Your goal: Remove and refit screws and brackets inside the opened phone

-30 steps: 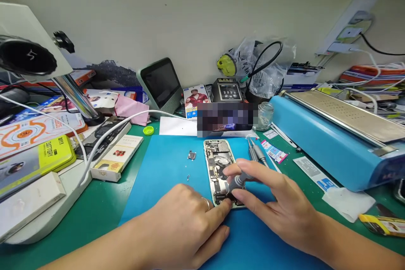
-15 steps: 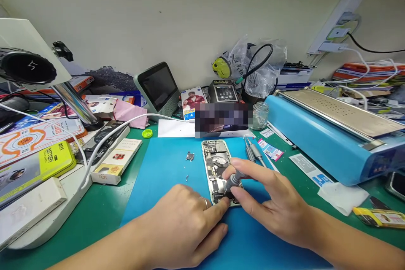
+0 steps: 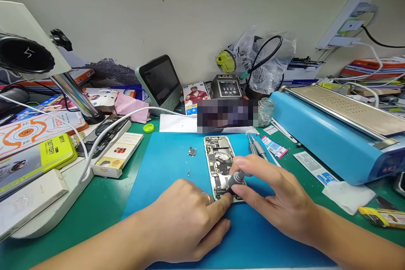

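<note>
An opened smartphone (image 3: 223,156) lies on the blue mat (image 3: 167,152), its battery area, boards and screws exposed. My right hand (image 3: 275,194) pinches a short grey screwdriver (image 3: 238,176) between thumb and fingers. It leans over the lower part of the phone, where its tip is hidden. My left hand (image 3: 190,219) reaches in from the left, an index fingertip pressed on the phone's bottom end. Its thumb stays apart below, with nothing between the two. Left of the phone lie a small metal part (image 3: 191,151) and a tiny piece (image 3: 189,173).
More grey screwdrivers (image 3: 257,147) lie right of the phone. A blue machine (image 3: 322,130) stands at the right, near a yellow cutter (image 3: 381,217). Boxes (image 3: 118,156) and a white cable (image 3: 104,130) fill the left. A glass jar (image 3: 265,112) stands behind the mat.
The view has shifted slightly, so the bench appears a little higher and more to the right. Both hands keep the same places on the phone; the screwdriver stays in my right hand.
</note>
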Demonstrator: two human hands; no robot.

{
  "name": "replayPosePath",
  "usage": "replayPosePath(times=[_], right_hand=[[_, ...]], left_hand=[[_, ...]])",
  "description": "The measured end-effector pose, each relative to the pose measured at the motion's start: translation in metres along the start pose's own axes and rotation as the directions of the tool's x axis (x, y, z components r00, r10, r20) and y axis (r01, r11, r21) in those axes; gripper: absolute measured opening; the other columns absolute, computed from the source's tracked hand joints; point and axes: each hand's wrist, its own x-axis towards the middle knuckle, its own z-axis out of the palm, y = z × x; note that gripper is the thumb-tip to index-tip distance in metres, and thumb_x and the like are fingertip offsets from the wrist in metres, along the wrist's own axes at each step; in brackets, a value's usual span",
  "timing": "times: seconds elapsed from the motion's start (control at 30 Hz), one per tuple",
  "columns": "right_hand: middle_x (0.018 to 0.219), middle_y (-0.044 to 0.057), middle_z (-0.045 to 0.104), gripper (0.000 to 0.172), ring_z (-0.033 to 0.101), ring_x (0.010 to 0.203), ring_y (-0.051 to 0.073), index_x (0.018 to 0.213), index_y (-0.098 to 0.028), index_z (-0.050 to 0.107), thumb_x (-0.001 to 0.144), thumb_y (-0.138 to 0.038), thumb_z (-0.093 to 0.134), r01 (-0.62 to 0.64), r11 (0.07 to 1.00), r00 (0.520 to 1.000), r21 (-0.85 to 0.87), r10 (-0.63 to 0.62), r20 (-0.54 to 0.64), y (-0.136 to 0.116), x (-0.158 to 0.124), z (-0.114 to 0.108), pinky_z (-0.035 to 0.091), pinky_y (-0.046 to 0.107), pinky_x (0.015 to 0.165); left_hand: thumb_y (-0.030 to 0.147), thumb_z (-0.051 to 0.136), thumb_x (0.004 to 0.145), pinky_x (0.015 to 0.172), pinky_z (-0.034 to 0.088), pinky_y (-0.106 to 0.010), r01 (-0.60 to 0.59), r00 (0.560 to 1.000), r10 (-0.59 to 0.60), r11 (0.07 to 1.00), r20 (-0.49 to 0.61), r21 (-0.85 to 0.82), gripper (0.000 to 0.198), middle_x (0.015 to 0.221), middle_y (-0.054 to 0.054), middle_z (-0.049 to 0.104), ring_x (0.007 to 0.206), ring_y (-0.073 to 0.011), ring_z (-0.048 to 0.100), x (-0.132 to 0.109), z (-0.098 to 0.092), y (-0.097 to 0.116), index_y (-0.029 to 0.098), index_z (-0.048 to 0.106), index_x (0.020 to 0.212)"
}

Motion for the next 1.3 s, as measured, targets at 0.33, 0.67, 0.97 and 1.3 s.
replayPosePath(times=[0.33,0.67,0.97,1.3], right_hand=[[0.127,0.008,0.076,0.060,0.074,0.107,0.017,0.152,-0.027,0.049,0.097,-0.008,0.066,0.009,1.000,1.000,-0.009,-0.009,0.000,-0.0006,0.0003,-0.0026,0.065,0.030,0.095],[0.120,0.006,0.078,0.061,0.077,0.101,0.020,0.151,-0.031,0.051,0.097,-0.009,0.068,0.015,1.000,1.000,-0.016,-0.015,0.000,-0.0001,0.0023,-0.0020,0.068,0.035,0.091],[0.121,0.006,0.078,0.064,0.075,0.107,0.020,0.152,-0.031,0.052,0.095,-0.005,0.066,0.014,0.999,1.000,-0.034,-0.015,-0.020,-0.0030,0.0029,-0.0040,0.066,0.035,0.096],[0.122,0.005,0.078,0.067,0.076,0.104,0.019,0.153,-0.031,0.051,0.095,-0.004,0.067,-0.007,1.000,1.000,0.010,0.007,-0.009,-0.0007,0.0010,-0.0026,0.065,0.035,0.096]], left_hand=[[0.034,0.038,0.110,0.047,0.028,-0.039,0.013,1.000,-0.013,1.000,-0.003,0.013,0.030,0.070,0.002,0.067,0.051,-0.0188,0.059,0.0018,-0.0024,-0.0004,0.017,0.060,0.123],[0.034,0.038,0.110,0.046,0.027,-0.039,-0.001,1.000,0.001,1.000,-0.016,0.003,0.033,0.069,0.002,0.067,0.050,-0.0188,0.059,0.0004,-0.0004,-0.0003,0.016,0.060,0.126],[0.034,0.038,0.110,0.047,0.028,-0.039,0.004,1.000,-0.004,1.000,-0.011,0.000,0.030,0.070,0.002,0.068,0.052,-0.0183,0.060,0.0003,-0.0012,0.0000,0.017,0.060,0.122],[0.034,0.037,0.110,0.046,0.028,-0.039,-0.002,1.000,0.002,1.000,-0.018,0.000,0.030,0.069,0.002,0.068,0.051,-0.0186,0.060,0.0002,-0.0019,-0.0011,0.017,0.059,0.122]])
